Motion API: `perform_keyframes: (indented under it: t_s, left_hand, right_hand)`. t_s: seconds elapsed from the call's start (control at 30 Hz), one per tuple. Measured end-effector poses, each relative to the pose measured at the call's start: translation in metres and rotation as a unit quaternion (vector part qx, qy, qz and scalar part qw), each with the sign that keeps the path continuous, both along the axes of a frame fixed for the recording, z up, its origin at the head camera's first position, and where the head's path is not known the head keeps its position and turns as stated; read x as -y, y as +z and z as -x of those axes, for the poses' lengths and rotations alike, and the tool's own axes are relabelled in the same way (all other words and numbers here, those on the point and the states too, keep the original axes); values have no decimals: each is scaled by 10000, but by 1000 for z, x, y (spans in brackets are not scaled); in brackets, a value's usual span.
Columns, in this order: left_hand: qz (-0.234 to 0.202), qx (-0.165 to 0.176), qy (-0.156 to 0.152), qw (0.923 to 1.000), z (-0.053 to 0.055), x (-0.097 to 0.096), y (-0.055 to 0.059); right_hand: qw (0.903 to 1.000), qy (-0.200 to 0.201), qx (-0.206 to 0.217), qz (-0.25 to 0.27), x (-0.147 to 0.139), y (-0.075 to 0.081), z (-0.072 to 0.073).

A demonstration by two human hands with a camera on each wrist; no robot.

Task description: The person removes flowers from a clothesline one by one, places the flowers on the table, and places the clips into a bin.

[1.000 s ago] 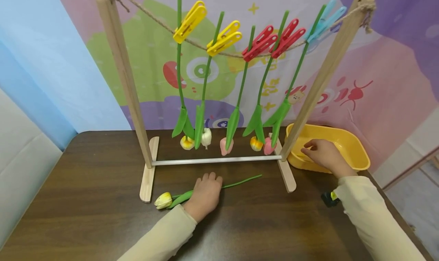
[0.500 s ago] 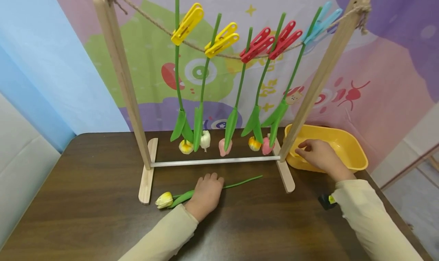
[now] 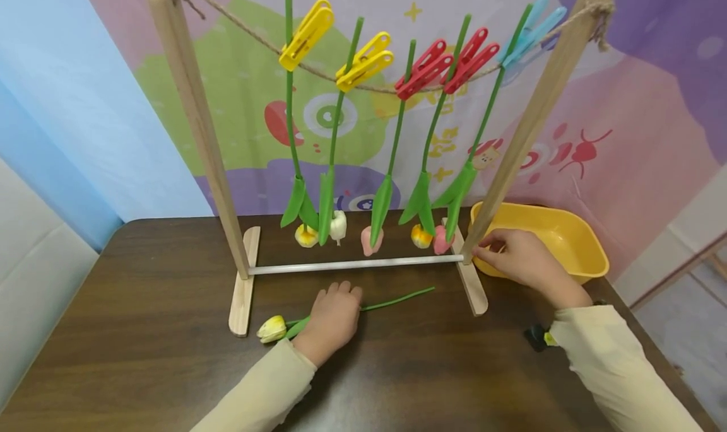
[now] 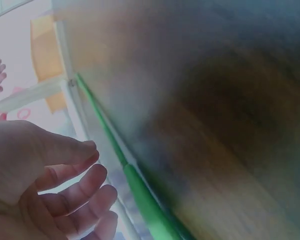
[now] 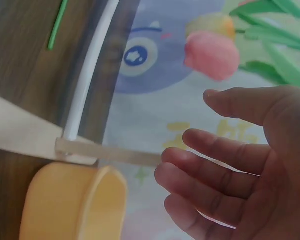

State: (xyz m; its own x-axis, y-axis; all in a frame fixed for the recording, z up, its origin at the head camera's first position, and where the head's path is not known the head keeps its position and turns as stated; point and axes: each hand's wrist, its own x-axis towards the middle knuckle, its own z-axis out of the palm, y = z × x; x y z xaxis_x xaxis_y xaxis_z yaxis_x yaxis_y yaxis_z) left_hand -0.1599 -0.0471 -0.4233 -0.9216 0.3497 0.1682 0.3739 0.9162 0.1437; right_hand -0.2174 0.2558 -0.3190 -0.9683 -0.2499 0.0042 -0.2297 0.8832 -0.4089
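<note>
A yellow artificial tulip (image 3: 272,329) lies on the table, with my left hand (image 3: 331,317) over its leaf and stem. In the left wrist view, my loosely bent fingers are beside the green stem (image 4: 101,117), holding nothing. My right hand (image 3: 522,262) is at the near left side of the yellow basin (image 3: 576,246), by the foot of the right post. The right wrist view shows its fingers parted and nothing between them. Several tulips hang heads down from a twine line, including a pink tulip (image 5: 212,55), clipped by yellow, red and blue clothespins (image 3: 531,36).
The wooden rack's left post (image 3: 199,113) and right post (image 3: 539,116) rise from feet on the brown table (image 3: 142,306). A white rod (image 3: 363,265) joins them low down. A small black and yellow object (image 3: 536,337) lies near the right sleeve. A printed cloth hangs behind.
My right hand has moved left, from over the basin to its left side near the right post. My left hand has shifted slightly left over the tulip. The hanging tulips stay in place.
</note>
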Motion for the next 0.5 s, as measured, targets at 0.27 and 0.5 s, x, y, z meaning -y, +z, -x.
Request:
perform_keyframes:
  t_s: [0.27,0.5]
  left_hand:
    - [-834,1,186,9963,-2,21,18]
    - [-1541,277,581,9860,-5,43,38]
  right_hand:
    - [9993,272,-225,132,18,7,-8]
    - [9983,429,-380,138,31,9,-14]
